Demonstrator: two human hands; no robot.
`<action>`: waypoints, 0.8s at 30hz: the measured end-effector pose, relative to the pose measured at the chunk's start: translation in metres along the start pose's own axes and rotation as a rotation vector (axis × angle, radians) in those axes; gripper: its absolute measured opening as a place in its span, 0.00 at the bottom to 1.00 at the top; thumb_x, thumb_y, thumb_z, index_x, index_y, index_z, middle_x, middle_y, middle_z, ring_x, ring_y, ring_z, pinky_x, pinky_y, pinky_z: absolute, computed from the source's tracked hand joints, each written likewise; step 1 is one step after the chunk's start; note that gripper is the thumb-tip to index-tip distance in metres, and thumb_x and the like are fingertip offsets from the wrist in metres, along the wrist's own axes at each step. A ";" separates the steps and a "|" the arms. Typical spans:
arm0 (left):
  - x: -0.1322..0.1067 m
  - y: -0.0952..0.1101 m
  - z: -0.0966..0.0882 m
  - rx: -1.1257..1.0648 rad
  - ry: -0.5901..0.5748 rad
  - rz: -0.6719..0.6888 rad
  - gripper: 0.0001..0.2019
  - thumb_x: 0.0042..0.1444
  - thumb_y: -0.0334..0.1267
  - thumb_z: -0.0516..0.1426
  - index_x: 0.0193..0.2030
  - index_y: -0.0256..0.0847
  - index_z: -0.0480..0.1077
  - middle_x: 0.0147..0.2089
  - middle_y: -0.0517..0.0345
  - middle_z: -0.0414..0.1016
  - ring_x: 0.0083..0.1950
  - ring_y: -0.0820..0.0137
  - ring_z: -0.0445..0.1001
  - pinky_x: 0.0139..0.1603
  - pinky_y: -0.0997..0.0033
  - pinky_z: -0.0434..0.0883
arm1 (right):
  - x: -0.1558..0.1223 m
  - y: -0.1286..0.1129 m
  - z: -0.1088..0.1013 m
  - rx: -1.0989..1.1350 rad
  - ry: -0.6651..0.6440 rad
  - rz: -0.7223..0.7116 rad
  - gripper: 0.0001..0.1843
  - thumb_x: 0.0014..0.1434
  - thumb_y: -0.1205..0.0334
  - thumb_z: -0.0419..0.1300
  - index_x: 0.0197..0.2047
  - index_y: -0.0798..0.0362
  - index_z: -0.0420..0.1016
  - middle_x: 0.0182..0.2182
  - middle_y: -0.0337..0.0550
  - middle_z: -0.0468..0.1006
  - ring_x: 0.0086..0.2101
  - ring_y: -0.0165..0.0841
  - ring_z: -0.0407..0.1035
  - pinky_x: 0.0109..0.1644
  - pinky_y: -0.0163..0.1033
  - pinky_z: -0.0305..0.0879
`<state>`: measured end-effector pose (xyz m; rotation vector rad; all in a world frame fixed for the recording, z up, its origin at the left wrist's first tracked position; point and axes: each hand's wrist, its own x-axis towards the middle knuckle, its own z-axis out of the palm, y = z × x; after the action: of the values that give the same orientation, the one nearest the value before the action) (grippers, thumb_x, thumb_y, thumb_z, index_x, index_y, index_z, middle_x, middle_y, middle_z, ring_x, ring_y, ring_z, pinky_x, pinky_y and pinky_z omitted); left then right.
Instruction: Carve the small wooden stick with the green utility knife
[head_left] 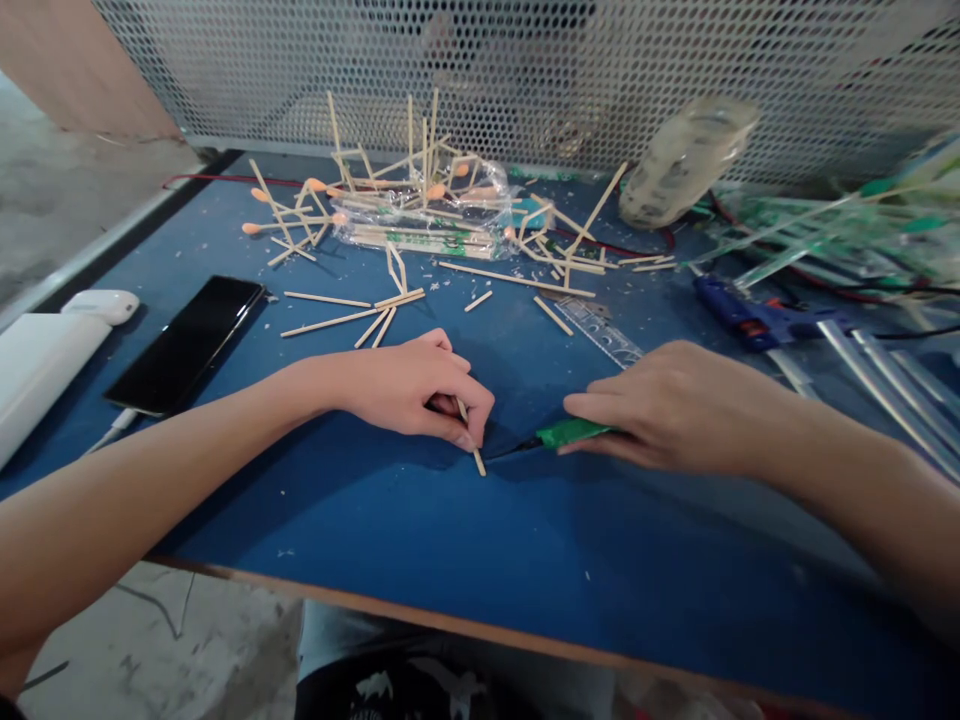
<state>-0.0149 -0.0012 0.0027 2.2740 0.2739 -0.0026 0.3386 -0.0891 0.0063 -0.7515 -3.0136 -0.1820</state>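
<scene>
Nearest to the person is the edge of the blue worktop [375, 548], with bare surface behind it, which seems to give the wrists room. The left hand [427, 395] holds a short wooden stick [478, 461], its fingers closed on it, leaving the lower end free, close above or on the worktop. I think the grip is so near to this end in order that the stick does not turn or slip. The right hand [667, 410] has its fingers closed around a tool with a green handle [574, 432]. The thin dark tip points toward the free end; whether it touches, I cannot tell. Held low and almost flat, the tool probably is easier to guide.

A little farther, at the left, lies a phone [187, 345] with a white cable plugged in. Behind the right hand, a transparent ruler [600, 330] is partly covered. The blue glue gun [757, 312] lies on its side at the right, perhaps to be within reach of the right hand.

Beyond, loose sticks [337, 316] are spread, and behind them joined stick pieces [300, 215] stand around a plastic packet [427, 238]. Farthest, a cloudy jar [686, 165] leans near the perforated panel [525, 90].
</scene>
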 end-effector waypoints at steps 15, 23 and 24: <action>0.001 0.001 0.000 0.015 -0.013 0.014 0.11 0.86 0.49 0.71 0.48 0.53 0.90 0.38 0.63 0.92 0.43 0.67 0.83 0.68 0.57 0.61 | 0.007 -0.005 -0.001 -0.019 0.029 -0.007 0.37 1.00 0.43 0.41 0.46 0.47 0.83 0.27 0.37 0.82 0.22 0.33 0.69 0.31 0.47 0.48; 0.000 0.000 0.001 0.013 -0.004 0.026 0.10 0.86 0.48 0.71 0.49 0.53 0.90 0.38 0.64 0.91 0.41 0.69 0.81 0.69 0.57 0.61 | 0.004 -0.008 -0.003 0.000 0.027 0.018 0.37 1.00 0.41 0.40 0.46 0.46 0.80 0.27 0.35 0.82 0.22 0.33 0.70 0.31 0.46 0.47; 0.000 0.000 0.001 0.018 0.002 0.028 0.10 0.86 0.48 0.70 0.49 0.53 0.90 0.37 0.64 0.91 0.41 0.69 0.81 0.69 0.58 0.61 | 0.004 -0.008 -0.002 0.019 0.030 0.012 0.38 1.00 0.40 0.39 0.45 0.46 0.80 0.25 0.34 0.81 0.21 0.32 0.70 0.31 0.45 0.47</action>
<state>-0.0149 -0.0021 0.0021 2.2956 0.2437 0.0121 0.3317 -0.0944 0.0081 -0.7586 -2.9773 -0.1632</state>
